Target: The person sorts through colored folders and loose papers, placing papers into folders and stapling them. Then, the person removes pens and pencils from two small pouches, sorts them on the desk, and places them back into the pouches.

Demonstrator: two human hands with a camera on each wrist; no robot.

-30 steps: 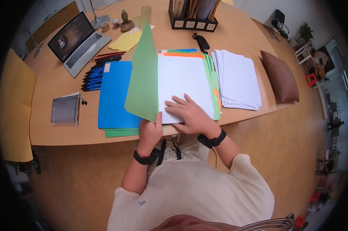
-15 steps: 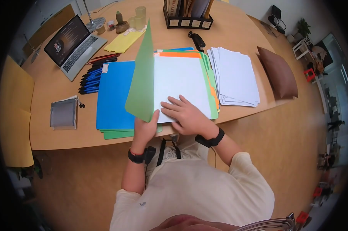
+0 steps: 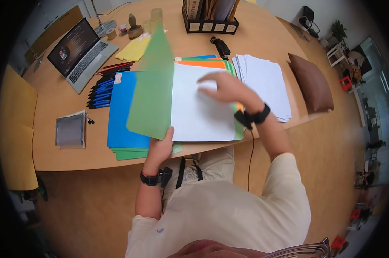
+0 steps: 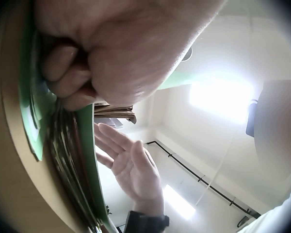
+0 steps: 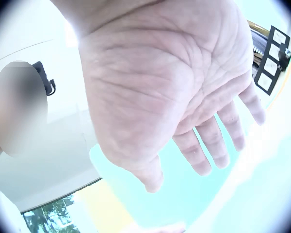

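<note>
In the head view, a green folder lies open, its cover tilted up on the left and white paper inside. The left hand grips the near edge beside the fold, thumb on top. Its fingers curl inward in the left wrist view, where the hand fills the top. Above the paper hovers the right hand, slightly blurred and holding nothing. The right wrist view shows this hand with spread fingers. Orange and green folders lie beneath the paper.
Blue folders lie left, near pens, a mesh pouch and a laptop. Loose white sheets and a brown cushion lie right. Behind are a black stapler and a file rack.
The right hand has lifted off the paper and moved away from the body and to the right. The green cover leans further left. The left hand keeps its grip near the fold.
</note>
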